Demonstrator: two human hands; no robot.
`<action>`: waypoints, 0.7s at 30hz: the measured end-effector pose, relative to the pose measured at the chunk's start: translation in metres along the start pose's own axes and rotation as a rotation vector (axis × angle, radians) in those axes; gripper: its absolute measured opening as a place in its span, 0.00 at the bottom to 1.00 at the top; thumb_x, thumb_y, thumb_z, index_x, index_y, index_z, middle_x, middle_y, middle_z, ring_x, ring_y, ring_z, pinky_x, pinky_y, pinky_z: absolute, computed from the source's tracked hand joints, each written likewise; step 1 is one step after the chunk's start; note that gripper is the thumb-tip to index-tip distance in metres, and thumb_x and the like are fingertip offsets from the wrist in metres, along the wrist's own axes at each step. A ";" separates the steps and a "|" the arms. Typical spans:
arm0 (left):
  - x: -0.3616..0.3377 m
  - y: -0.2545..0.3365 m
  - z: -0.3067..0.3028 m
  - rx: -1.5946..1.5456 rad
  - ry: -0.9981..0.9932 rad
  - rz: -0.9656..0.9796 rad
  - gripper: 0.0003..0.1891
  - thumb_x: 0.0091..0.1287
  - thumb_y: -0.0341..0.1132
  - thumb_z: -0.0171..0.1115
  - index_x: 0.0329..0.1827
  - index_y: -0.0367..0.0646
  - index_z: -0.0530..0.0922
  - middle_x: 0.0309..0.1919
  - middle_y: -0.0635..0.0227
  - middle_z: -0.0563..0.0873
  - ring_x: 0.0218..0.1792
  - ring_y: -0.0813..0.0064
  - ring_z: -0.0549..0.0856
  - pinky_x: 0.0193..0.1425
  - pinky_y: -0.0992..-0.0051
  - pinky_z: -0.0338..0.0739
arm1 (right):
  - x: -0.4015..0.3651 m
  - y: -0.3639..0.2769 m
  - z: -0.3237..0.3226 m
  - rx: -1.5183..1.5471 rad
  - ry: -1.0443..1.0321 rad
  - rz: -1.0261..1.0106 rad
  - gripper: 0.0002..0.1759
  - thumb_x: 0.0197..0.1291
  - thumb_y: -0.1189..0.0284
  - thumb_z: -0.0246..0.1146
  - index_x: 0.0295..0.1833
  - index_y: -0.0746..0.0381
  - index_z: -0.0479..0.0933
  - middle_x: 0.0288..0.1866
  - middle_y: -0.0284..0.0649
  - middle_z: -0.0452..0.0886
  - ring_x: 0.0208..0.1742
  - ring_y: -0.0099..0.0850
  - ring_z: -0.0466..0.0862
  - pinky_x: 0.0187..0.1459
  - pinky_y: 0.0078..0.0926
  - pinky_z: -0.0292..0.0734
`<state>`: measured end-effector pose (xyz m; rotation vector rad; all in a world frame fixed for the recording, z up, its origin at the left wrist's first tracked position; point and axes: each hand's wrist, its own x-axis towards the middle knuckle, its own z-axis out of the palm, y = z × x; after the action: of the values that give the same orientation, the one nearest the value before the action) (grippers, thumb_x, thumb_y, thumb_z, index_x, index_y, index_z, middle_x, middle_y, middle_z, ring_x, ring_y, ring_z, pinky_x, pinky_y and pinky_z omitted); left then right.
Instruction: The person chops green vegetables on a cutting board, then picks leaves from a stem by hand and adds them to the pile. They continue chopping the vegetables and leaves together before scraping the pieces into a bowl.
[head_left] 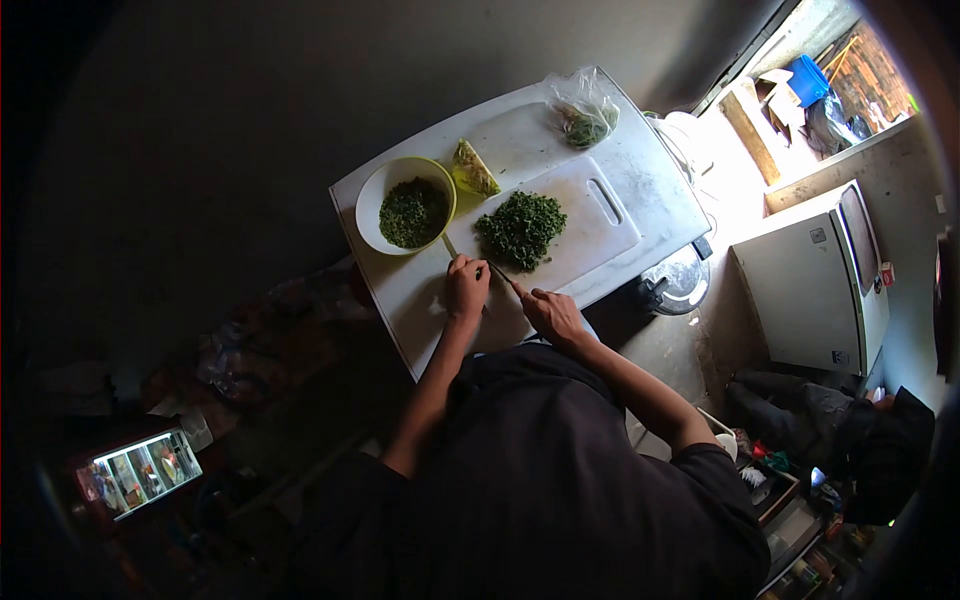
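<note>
My right hand is closed around the handle of a knife, whose blade points toward my left hand at the cutting board's near edge. My left fingers are curled together, and a pale green stalk sticks out past them; the rest of what they hold is hidden. A heap of chopped greens lies on the white cutting board just beyond both hands. To the left, a bowl with a yellow-green rim holds more finely chopped greens.
The board and bowl share a white table with a yellow packet and a clear plastic bag of greens. A lidded pot stands beyond the table's right edge. A white fridge and a person in dark clothes are at right.
</note>
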<state>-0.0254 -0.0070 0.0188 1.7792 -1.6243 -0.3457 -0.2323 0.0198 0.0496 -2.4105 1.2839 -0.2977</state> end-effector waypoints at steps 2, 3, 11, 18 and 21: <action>0.001 0.002 -0.001 -0.004 0.001 0.021 0.04 0.61 0.30 0.70 0.36 0.39 0.87 0.33 0.59 0.83 0.40 0.54 0.83 0.47 0.60 0.79 | 0.005 0.005 0.013 0.008 0.013 -0.003 0.30 0.66 0.73 0.54 0.75 0.52 0.69 0.34 0.42 0.81 0.32 0.44 0.85 0.32 0.45 0.77; 0.000 0.001 -0.001 -0.009 0.012 0.026 0.04 0.61 0.30 0.70 0.36 0.39 0.87 0.34 0.59 0.83 0.40 0.54 0.84 0.47 0.60 0.79 | 0.010 0.006 0.014 0.027 0.050 -0.044 0.30 0.66 0.73 0.54 0.75 0.52 0.68 0.33 0.42 0.81 0.32 0.44 0.85 0.32 0.45 0.78; -0.003 -0.001 0.000 -0.018 0.009 -0.028 0.05 0.63 0.30 0.69 0.38 0.38 0.87 0.37 0.58 0.86 0.42 0.55 0.85 0.48 0.61 0.80 | 0.000 0.002 0.000 0.056 -0.034 -0.010 0.31 0.66 0.71 0.55 0.76 0.52 0.67 0.34 0.43 0.81 0.32 0.46 0.85 0.32 0.46 0.77; -0.002 -0.004 0.004 -0.015 0.046 0.023 0.06 0.63 0.30 0.68 0.40 0.38 0.87 0.37 0.59 0.86 0.42 0.55 0.85 0.49 0.61 0.80 | 0.022 0.012 0.010 0.004 0.083 -0.052 0.31 0.65 0.72 0.56 0.75 0.49 0.69 0.32 0.41 0.82 0.30 0.43 0.84 0.30 0.44 0.77; 0.001 -0.001 0.005 -0.043 0.053 -0.010 0.06 0.63 0.29 0.68 0.40 0.39 0.87 0.37 0.60 0.87 0.42 0.55 0.86 0.49 0.61 0.80 | 0.020 0.011 0.003 0.007 0.104 -0.025 0.30 0.65 0.71 0.57 0.74 0.49 0.71 0.32 0.41 0.82 0.29 0.43 0.84 0.29 0.44 0.77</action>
<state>-0.0272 -0.0095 0.0150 1.7504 -1.5600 -0.3327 -0.2279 -0.0015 0.0420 -2.4353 1.2948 -0.4391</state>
